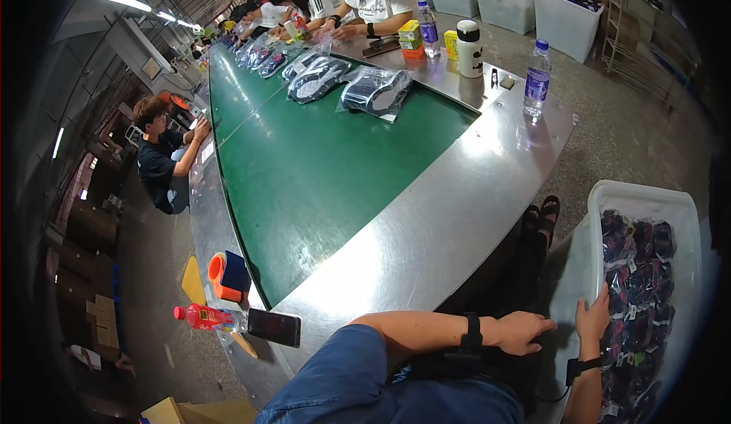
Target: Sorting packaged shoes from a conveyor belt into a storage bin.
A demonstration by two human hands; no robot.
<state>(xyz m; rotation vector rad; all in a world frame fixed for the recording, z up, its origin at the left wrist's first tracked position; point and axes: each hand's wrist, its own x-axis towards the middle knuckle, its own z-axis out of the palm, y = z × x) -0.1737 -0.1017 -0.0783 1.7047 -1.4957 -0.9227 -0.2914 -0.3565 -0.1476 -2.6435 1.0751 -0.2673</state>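
Observation:
A white plastic bin full of bagged dark shoes stands at my right side. My right hand is on its near side rim, thumb outside and fingers over the edge. To the left of that rim, my left hand reaches across my body, close to the bin's outer wall. Its fingers are partly stretched and apart, and I see nothing in them. Both wrists wear black bands. Ahead lies a green conveyor belt carrying clear-bagged shoes at its far side.
A metal table edge borders the belt. On it stand a water bottle, a white flask, a phone, a red-capped bottle and an orange cup. A person sits left; others work along the far side.

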